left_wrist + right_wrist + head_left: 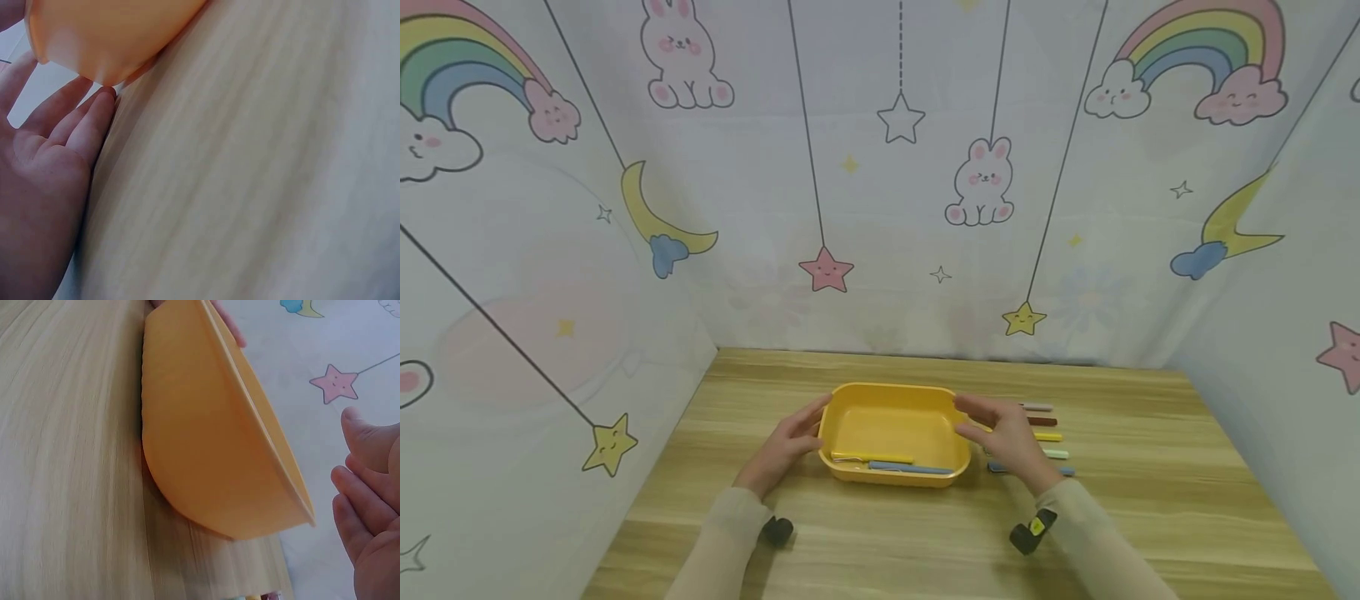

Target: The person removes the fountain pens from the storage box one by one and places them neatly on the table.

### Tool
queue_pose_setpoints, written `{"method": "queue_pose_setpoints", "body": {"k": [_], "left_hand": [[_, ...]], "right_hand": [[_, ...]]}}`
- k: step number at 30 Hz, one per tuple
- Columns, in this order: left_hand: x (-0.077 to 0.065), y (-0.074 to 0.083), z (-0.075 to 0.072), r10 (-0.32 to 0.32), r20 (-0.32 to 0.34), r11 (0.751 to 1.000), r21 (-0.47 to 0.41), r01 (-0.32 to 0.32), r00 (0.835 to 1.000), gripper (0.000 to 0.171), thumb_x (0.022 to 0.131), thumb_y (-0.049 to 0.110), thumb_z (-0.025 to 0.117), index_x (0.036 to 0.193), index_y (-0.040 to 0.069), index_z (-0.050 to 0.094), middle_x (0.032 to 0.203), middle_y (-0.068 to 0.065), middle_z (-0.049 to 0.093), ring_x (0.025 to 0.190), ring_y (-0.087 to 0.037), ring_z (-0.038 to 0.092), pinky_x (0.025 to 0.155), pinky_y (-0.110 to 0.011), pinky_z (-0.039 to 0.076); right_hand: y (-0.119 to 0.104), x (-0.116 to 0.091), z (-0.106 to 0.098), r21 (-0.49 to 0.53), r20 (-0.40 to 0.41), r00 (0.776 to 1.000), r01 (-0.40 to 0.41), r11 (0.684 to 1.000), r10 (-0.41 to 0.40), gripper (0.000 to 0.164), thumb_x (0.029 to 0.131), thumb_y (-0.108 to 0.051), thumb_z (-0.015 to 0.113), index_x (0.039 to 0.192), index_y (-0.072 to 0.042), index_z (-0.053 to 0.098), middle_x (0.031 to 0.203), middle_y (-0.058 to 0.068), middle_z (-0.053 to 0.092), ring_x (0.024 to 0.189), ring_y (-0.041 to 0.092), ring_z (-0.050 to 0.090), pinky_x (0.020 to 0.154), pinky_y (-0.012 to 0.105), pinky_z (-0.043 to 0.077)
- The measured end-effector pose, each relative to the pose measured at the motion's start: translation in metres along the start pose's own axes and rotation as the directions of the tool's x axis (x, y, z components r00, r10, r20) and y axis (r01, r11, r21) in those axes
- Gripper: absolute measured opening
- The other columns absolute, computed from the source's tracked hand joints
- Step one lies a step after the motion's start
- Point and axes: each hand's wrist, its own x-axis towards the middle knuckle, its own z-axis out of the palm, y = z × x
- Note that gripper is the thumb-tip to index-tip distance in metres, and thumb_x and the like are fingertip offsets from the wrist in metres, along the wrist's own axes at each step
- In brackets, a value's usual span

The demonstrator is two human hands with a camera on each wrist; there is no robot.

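Note:
A yellow plastic basin (891, 417) stands on the table between both hands. Inside it, along the near side, lie a yellow pen (883, 457) and a blue pen (917, 469). My left hand (784, 450) is at the basin's left end, its extended fingertips against the outer wall in the left wrist view. At the other end is my right hand (1009, 437), fingers loosely bent and holding nothing; the right wrist view shows a gap between it and the basin wall (187, 419). Behind the right hand, several pens are partly hidden.
To the basin's right lies a row of pens, among them a dark red pen (1043, 422), a light green pen (1057, 454) and another blue pen (1060, 472). The wood-grain table (880, 542) is bounded by printed cloth walls (895, 317) at the back and sides.

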Motion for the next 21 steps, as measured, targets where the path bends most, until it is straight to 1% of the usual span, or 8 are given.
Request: {"method": "queue_pose_setpoints", "body": {"k": [3, 6, 10, 15, 21], "left_hand": [[0.000, -0.001, 0.000, 0.004, 0.002, 1.000, -0.008, -0.004, 1.000, 0.073, 0.101, 0.001, 0.061, 0.166, 0.013, 0.031, 0.171, -0.017, 0.029, 0.154, -0.045, 0.030, 0.113, -0.025, 0.042], [0.000, -0.001, -0.001, -0.001, -0.002, 1.000, -0.002, 0.001, 1.000, 0.072, 0.101, 0.002, 0.062, 0.166, 0.015, 0.033, 0.171, -0.016, 0.030, 0.154, -0.043, 0.030, 0.114, -0.025, 0.041], [0.001, -0.003, -0.001, 0.008, 0.003, 1.000, 0.013, -0.008, 1.000, 0.072, 0.101, 0.001, 0.061, 0.166, 0.015, 0.033, 0.171, -0.017, 0.029, 0.154, -0.044, 0.029, 0.115, -0.026, 0.040], [0.002, -0.004, -0.002, 0.006, 0.000, 1.000, 0.013, -0.006, 1.000, 0.072, 0.101, 0.000, 0.061, 0.166, 0.014, 0.033, 0.171, -0.017, 0.029, 0.154, -0.045, 0.029, 0.113, -0.024, 0.041], [0.001, -0.001, 0.000, -0.001, 0.004, 1.000, -0.002, 0.001, 1.000, 0.073, 0.101, 0.000, 0.060, 0.166, 0.012, 0.031, 0.171, -0.017, 0.029, 0.155, -0.044, 0.029, 0.113, -0.024, 0.041]], "right_hand": [[0.000, 0.003, 0.007, 0.026, 0.010, 1.000, 0.001, 1.000, -0.001, 0.052, 0.092, -0.007, 0.080, 0.140, 0.004, 0.064, 0.138, 0.022, 0.067, 0.128, 0.039, 0.065, 0.104, 0.053, 0.052], [-0.001, 0.007, 0.014, 0.047, 0.028, 1.000, 0.004, 0.999, -0.006, 0.051, 0.092, -0.006, 0.080, 0.139, 0.005, 0.064, 0.137, 0.022, 0.067, 0.129, 0.038, 0.065, 0.106, 0.053, 0.051], [-0.001, 0.011, 0.023, 0.057, 0.055, 0.998, 0.009, 0.998, -0.012, 0.049, 0.092, -0.006, 0.079, 0.137, 0.007, 0.064, 0.136, 0.025, 0.067, 0.128, 0.039, 0.065, 0.106, 0.050, 0.052], [-0.001, 0.017, 0.036, 0.070, 0.095, 0.995, -0.015, 0.997, 0.008, 0.049, 0.093, -0.006, 0.078, 0.138, 0.006, 0.064, 0.136, 0.026, 0.067, 0.127, 0.040, 0.065, 0.105, 0.047, 0.053], [-0.004, 0.025, 0.049, 0.066, 0.142, 0.989, -0.046, 0.997, 0.037, 0.049, 0.096, -0.010, 0.076, 0.141, 0.003, 0.063, 0.138, 0.023, 0.067, 0.125, 0.041, 0.066, 0.099, 0.037, 0.058]]}}
